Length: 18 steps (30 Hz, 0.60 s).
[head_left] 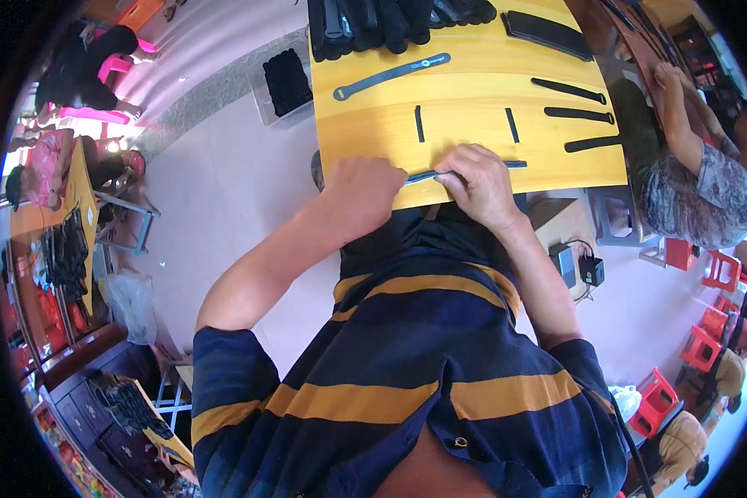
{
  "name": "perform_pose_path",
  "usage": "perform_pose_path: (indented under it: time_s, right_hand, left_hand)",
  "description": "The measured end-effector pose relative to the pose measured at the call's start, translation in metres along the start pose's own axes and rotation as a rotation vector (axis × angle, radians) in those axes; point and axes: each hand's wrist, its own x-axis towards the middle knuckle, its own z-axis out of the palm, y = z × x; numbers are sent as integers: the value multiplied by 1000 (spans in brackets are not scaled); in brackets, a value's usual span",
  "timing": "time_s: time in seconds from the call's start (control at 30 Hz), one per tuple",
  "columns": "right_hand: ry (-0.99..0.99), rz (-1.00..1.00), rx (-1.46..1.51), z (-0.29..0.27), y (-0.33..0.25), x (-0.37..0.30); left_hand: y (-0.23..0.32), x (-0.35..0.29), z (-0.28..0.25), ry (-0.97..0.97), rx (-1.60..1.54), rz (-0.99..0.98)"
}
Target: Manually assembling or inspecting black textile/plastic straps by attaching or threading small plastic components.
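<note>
At the near edge of the yellow table (465, 87), a narrow dark strap (424, 176) runs between my two hands, its far end showing past my right hand. My left hand (365, 189), fingers curled in, grips its left part. Thumb and fingers of my right hand (476, 178) pinch it near the middle. Beyond them lie two short black strips (419, 124), set apart. A grey strap with a slotted round end (390, 76) rests farther off, with a printed mark on it. Three black straps (578, 114) lie on the right.
Bundles of black straps (373, 25) fill the far left of the table, and a dark stack (548, 36) lies far right. A bin of black pieces (287, 83) stands left of the table. At right, a person (697, 183) works at another table; red stools (656, 397) stand behind.
</note>
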Motion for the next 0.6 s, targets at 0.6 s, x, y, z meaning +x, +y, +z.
perform_pose_path:
  time_s: [0.6]
  right_hand:
    - [-16,71,-10,-11,17,-4]
  left_hand:
    - [-26,-20,3,-88,-42,-58]
